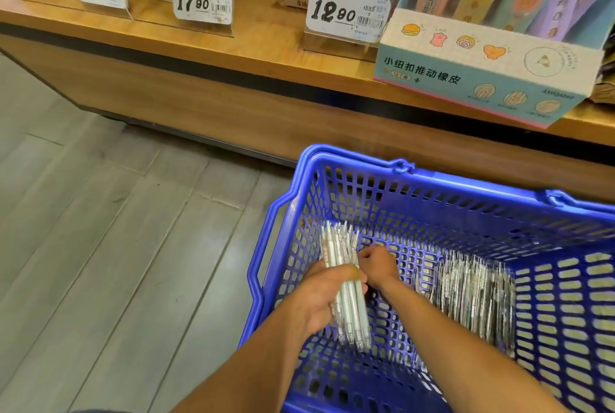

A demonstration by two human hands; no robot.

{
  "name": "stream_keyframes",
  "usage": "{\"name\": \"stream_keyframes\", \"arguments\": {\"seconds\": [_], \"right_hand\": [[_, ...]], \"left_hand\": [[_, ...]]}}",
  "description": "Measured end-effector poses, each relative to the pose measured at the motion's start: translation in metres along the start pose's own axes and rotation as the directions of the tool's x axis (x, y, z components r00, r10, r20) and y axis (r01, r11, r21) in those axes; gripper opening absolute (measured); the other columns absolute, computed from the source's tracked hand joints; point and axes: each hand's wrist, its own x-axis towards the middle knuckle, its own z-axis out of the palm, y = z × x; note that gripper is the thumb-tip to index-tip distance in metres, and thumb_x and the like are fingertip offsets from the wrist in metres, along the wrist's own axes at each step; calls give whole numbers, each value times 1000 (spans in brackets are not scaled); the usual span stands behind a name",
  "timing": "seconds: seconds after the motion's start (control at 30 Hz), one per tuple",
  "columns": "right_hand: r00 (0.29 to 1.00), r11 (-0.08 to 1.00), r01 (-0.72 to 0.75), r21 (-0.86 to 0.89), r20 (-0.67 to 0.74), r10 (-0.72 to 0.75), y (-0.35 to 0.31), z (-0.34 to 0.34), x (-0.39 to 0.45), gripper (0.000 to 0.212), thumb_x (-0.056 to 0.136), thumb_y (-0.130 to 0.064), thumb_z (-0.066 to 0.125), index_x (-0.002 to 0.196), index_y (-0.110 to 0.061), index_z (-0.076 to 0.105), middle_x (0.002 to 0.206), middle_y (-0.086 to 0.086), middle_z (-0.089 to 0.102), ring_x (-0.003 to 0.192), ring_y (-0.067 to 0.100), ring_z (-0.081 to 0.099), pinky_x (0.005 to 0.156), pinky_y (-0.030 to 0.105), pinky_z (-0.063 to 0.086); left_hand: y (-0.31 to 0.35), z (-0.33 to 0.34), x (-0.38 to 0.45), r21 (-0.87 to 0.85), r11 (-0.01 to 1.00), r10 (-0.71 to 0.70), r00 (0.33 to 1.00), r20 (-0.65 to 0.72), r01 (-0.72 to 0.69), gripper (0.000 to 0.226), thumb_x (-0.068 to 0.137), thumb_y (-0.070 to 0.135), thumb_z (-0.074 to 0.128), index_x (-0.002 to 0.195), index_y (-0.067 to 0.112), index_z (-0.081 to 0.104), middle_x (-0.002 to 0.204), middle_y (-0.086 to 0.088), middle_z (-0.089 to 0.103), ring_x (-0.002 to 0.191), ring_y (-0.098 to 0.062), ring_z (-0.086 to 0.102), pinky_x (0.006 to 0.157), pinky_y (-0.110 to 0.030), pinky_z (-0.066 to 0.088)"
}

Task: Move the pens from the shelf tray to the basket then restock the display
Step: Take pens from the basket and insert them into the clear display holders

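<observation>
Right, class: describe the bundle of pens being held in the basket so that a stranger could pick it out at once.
Find the blue plastic basket below the wooden shelf. Inside it, at its left end, the left hand grips a bundle of white pens, and the right hand touches them. Unlike the row of wrapped pens lying loose on the basket floor to the right, this bundle is held.

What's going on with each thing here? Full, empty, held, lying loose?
Left hand: grips a bundle of white pens.
Right hand: fingers curled at the bundle's top.
White pens: held bunched inside the basket.
Basket: holds pens, handles folded down.
Packaged pens: lying loose on the basket floor.
Eraser box: on the shelf, stocked.
</observation>
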Motion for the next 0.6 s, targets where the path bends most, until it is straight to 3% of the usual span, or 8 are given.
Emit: {"name": "stream_keyframes", "arguments": {"seconds": [0.07, 0.23, 0.37, 0.43, 0.53, 0.6], "right_hand": [[999, 997, -46, -67, -27, 44, -2, 10, 6, 46, 94, -11, 52, 49, -13, 43, 50, 1, 42, 46, 12, 37, 44, 25, 26], [987, 987, -109, -114, -132, 93, -16, 16, 8, 19, 98, -16, 52, 90, -1, 61, 77, 8, 56, 70, 23, 54, 56, 29, 39], [977, 987, -159, -38, -149, 152, -23, 15, 12, 18, 97, -8, 48, 99, 5, 61, 81, 12, 54, 70, 24, 51, 61, 31, 39], [979, 985, -167, -43, -123, 161, -25, 14, 12, 19, 99, -7, 45, 106, 6, 57, 88, 17, 56, 70, 25, 53, 63, 32, 39], [985, 989, -144, -27, -98, 141, -20, 11, 8, 31, 101, -8, 39, 127, 8, 41, 114, 25, 59, 101, 36, 59, 71, 34, 40], [995, 994, -91, -65, -49, 88, -10, 4, 4, 35, 100, -13, 44, 130, 4, 36, 108, 18, 58, 96, 32, 58, 65, 30, 40]], "left_hand": [[0, -2, -1, -30, 1000, -5, 1000, -26, 4, 31, 81, -1, 70, 112, 2, 67, 78, -12, 72, 74, -21, 70, 66, -33, 57], [-3, -3, -1, -34, 999, -1, 999, -33, 0, 38, 80, -4, 72, 115, 5, 61, 86, -14, 73, 77, -22, 73, 70, -37, 58], [-5, -2, 0, -53, 999, 4, 1000, -24, -5, 38, 79, -3, 73, 114, 5, 63, 84, -13, 74, 75, -21, 73, 65, -34, 56], [-3, -2, 0, -56, 998, 4, 1000, -21, -5, 37, 79, -2, 74, 113, 5, 63, 82, -12, 75, 75, -21, 73, 65, -33, 56], [-3, -1, 0, -35, 999, -1, 1000, -13, 1, 43, 78, 0, 75, 118, 3, 61, 84, -14, 74, 76, -21, 73, 65, -34, 56], [-2, 0, -2, -18, 1000, -3, 1000, -16, 3, 37, 78, 0, 75, 112, 5, 62, 84, -15, 75, 76, -22, 73, 65, -36, 57]]}}
